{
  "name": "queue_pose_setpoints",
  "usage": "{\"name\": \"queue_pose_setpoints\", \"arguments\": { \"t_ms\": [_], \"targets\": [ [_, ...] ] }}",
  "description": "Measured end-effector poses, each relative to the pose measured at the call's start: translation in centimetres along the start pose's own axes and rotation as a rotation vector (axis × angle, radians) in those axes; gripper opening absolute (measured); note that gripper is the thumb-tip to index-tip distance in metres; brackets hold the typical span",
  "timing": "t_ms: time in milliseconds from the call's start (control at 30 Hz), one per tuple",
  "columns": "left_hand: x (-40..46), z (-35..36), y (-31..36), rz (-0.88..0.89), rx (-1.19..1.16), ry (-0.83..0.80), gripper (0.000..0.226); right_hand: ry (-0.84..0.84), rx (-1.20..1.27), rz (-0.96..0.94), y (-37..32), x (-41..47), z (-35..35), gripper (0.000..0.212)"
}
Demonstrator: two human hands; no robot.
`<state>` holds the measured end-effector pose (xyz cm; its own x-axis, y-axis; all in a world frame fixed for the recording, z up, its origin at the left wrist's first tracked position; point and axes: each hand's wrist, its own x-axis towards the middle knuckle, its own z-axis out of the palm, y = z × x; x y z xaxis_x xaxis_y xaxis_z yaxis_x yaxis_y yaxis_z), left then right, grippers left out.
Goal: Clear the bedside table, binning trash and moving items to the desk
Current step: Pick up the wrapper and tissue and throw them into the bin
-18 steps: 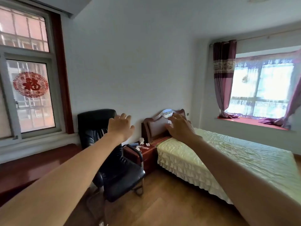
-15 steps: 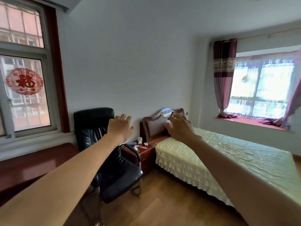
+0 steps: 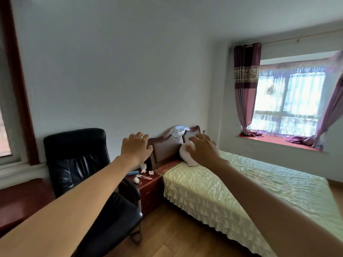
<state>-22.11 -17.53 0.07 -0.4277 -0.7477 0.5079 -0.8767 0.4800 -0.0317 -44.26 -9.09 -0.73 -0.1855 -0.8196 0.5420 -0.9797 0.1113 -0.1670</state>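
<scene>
I see both forearms bare to the frame edge, no sleeves, watch or rings on my hands.

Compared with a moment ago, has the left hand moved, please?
Yes. The left hand has shifted right, from over the black chair back to the headboard left edge.

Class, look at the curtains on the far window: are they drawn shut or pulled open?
Pulled open. The purple curtains hang gathered at the sides, leaving the bright window uncovered.
</scene>
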Motion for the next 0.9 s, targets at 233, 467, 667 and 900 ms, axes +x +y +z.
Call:
{"name": "queue_pose_setpoints", "arguments": {
  "t_ms": [233, 467, 667, 900],
  "targets": [
    [6.1, 6.5, 2.8, 0.034, 0.012, -0.033, 0.049, -0.015, 0.012, 0.035, 5.8, 4.2, 4.5, 0.042],
    [15.1, 12.8, 2.4, 0.032, -0.012, -0.027, 0.049, -0.022, -0.039, 0.038, 9.4, 11.7, 9.6, 0.04],
    [25.0, 17.4, -0.4, 0.021, -0.032, -0.005, 0.051, -0.013, -0.057, 0.047, 11.0, 21.7, 14.1, 0.041],
    [33.8, 23.8, -2.0, 0.025, -0.012, -0.062, 0.05, -0.034, -0.035, 0.054, 13.6, 29.8, 20.7, 0.04]
  ]
}}
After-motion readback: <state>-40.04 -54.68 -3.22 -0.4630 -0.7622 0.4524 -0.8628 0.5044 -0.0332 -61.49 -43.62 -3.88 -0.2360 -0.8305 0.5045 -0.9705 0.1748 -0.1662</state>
